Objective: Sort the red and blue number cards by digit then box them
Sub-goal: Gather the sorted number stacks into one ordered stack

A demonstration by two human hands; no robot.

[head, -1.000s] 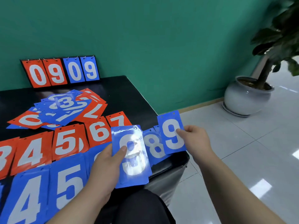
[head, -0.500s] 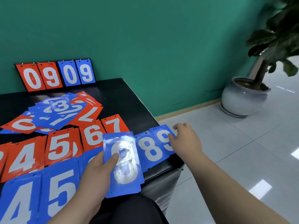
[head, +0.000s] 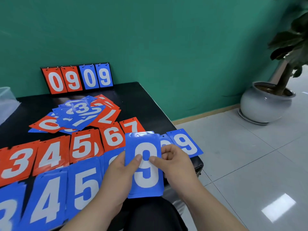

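Both hands hold a small stack of blue cards (head: pixel 146 165) above the table's near edge, a white 9 on top. My left hand (head: pixel 120 174) grips its left side with the thumb on the face. My right hand (head: pixel 173 162) pinches its right edge, thumb on the digit. A blue 9 card (head: pixel 185 143) lies at the table's right corner, beside a blue card mostly hidden by my hands. Red cards 3 (head: pixel 15 162), 4 (head: pixel 50 155), 5 (head: pixel 85 145), 6 (head: pixel 113 137), 7 (head: pixel 131 125) lie in a row. Blue 4 (head: pixel 46 197) and 5 (head: pixel 85 185) lie nearer.
An unsorted heap of red and blue cards (head: pixel 78 114) sits mid-table. A scoreboard stand (head: pixel 78 77) reading 0909 leans on the green wall. A translucent box (head: pixel 6 100) shows at the far left. A potted plant (head: pixel 268 104) stands on the tiled floor to the right.
My right hand put the blue 9 card down at the table's right corner, then came back to pinch the held stack. The stack's top card now shows a 9 clearly.
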